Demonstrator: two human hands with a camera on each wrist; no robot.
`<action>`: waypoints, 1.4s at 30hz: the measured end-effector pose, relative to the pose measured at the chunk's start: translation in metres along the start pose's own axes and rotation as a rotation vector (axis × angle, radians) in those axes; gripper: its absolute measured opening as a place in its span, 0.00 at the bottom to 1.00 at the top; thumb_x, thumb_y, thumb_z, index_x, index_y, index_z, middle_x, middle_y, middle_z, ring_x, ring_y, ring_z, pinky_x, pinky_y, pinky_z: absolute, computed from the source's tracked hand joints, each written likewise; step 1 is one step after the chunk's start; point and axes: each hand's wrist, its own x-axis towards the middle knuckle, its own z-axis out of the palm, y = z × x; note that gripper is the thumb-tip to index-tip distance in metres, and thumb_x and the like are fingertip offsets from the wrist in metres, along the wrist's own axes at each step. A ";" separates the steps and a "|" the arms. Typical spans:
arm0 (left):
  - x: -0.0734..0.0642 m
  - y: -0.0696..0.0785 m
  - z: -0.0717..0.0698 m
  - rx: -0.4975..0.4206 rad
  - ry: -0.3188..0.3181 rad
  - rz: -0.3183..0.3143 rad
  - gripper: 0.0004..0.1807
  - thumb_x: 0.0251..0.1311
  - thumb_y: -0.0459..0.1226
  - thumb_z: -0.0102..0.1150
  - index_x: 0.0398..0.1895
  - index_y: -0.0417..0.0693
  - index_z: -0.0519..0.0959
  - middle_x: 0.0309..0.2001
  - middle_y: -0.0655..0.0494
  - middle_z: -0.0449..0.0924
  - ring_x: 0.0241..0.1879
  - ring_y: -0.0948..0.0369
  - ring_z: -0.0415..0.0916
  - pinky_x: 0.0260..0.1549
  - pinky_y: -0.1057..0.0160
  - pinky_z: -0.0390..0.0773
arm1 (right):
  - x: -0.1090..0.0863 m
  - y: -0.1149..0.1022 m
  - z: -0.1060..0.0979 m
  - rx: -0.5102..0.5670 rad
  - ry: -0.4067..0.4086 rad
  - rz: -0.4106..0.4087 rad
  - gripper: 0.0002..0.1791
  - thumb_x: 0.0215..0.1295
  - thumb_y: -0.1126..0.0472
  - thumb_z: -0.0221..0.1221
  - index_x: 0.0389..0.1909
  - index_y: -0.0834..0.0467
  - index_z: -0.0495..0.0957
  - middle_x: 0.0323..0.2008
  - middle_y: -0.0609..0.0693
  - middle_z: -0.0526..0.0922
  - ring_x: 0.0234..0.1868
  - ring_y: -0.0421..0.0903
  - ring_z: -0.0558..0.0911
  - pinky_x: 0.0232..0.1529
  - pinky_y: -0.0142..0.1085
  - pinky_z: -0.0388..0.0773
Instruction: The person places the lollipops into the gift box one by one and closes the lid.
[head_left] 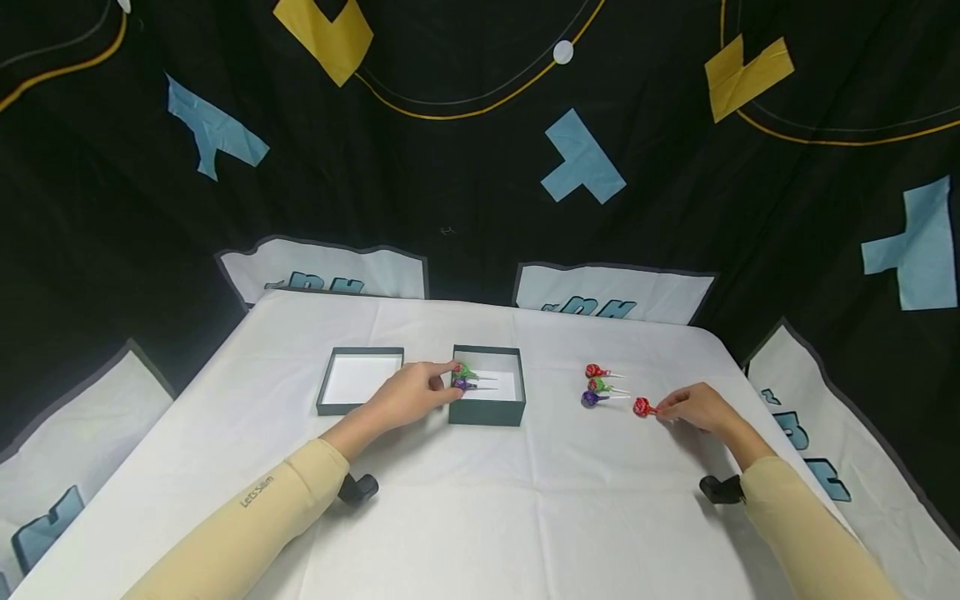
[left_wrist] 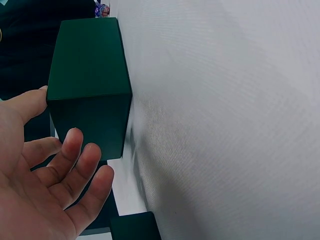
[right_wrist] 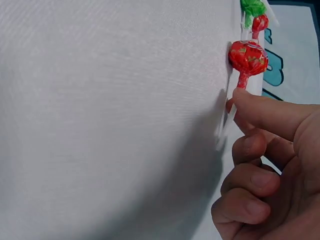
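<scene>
My left hand (head_left: 411, 392) is at the left side of a dark green box (head_left: 486, 412), its thumb and forefinger at the rim and its other fingers loosely bent beside the outer wall (left_wrist: 92, 125). Inside the box lie a green lollipop (head_left: 463, 372) and a purple lollipop (head_left: 462, 384), sticks pointing right. Over on the right, my right hand (head_left: 701, 406) pinches a red lollipop (head_left: 642, 407) between thumb and forefinger, just below its wrapped head (right_wrist: 248, 57). The remaining fingers of that hand are curled in.
The shallow matching lid (head_left: 366, 379) lies left of the box, white inside facing up. Between box and right hand lie a red lollipop (head_left: 595, 370), a green lollipop (head_left: 597, 385) and a purple lollipop (head_left: 591, 399) in a column. A white cloth covers the table (head_left: 525, 517).
</scene>
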 end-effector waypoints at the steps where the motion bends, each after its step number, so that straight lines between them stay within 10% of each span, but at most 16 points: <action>1: 0.000 0.000 0.000 0.000 -0.001 0.000 0.35 0.64 0.52 0.65 0.72 0.50 0.71 0.29 0.58 0.78 0.21 0.63 0.66 0.21 0.63 0.66 | 0.000 0.002 0.001 0.019 -0.004 0.003 0.18 0.64 0.51 0.67 0.46 0.61 0.86 0.46 0.58 0.81 0.46 0.52 0.73 0.37 0.40 0.74; 11: 0.000 0.000 0.001 0.000 0.000 -0.009 0.35 0.63 0.52 0.65 0.72 0.51 0.71 0.29 0.58 0.78 0.21 0.62 0.67 0.21 0.63 0.66 | 0.000 0.017 0.005 0.192 -0.013 0.043 0.21 0.65 0.51 0.66 0.52 0.61 0.84 0.34 0.50 0.74 0.36 0.48 0.71 0.32 0.38 0.68; 23: 0.000 0.001 -0.001 0.011 -0.004 0.003 0.34 0.63 0.52 0.65 0.71 0.51 0.72 0.29 0.58 0.78 0.21 0.63 0.67 0.21 0.64 0.66 | -0.003 0.024 0.004 0.199 0.041 0.103 0.20 0.65 0.51 0.66 0.51 0.59 0.85 0.57 0.64 0.78 0.48 0.53 0.71 0.35 0.35 0.70; 42: -0.001 -0.003 0.001 -0.011 0.003 0.000 0.35 0.63 0.51 0.66 0.71 0.50 0.72 0.29 0.58 0.78 0.21 0.62 0.67 0.21 0.63 0.66 | -0.003 0.033 0.011 0.168 0.118 0.045 0.15 0.65 0.54 0.66 0.46 0.60 0.86 0.46 0.59 0.81 0.44 0.52 0.71 0.35 0.38 0.66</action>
